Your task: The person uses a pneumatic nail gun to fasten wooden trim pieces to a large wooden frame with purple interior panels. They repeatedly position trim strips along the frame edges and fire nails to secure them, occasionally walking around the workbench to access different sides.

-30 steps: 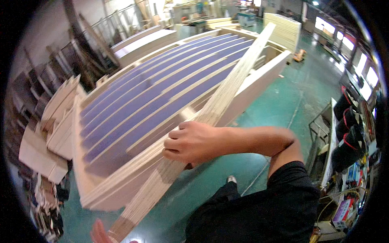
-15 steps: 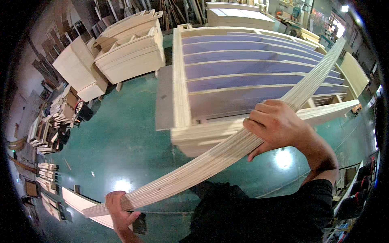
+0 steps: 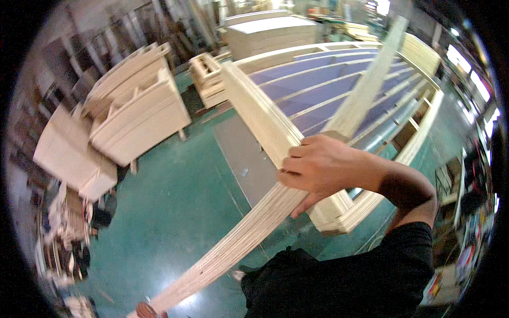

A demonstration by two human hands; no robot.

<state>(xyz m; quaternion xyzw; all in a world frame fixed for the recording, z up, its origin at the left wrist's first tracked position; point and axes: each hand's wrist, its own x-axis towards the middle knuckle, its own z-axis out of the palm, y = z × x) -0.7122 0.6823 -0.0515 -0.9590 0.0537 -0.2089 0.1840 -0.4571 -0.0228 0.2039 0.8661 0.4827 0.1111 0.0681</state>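
A long pale plywood plank [image 3: 230, 244] with layered lines along it slants from the lower left up to the upper right. My right hand [image 3: 321, 167] wraps over its middle, fingers closed round the edge and thumb underneath. At the lower edge of the picture, only the fingers of my left hand [image 3: 146, 310] show, curled over the plank's near end. Under and behind the plank's far part lies a big wooden frame [image 3: 260, 114] with parallel slats over bluish panels. The plank passes above the frame's corner; whether they touch I cannot tell.
A wooden box-like unit [image 3: 138, 119] and a pale panel piece [image 3: 74, 151] stand at the left. Behind the frame sits a stack of boards [image 3: 270, 34]. A grey sheet [image 3: 236, 153] lies on the green floor [image 3: 154, 228]. Scrap wood [image 3: 69, 217] is piled far left.
The view has turned to the right, so the surroundings sit further left. The plank now slants more steeply, its near end lower, and my left hand has slipped mostly out of the picture.
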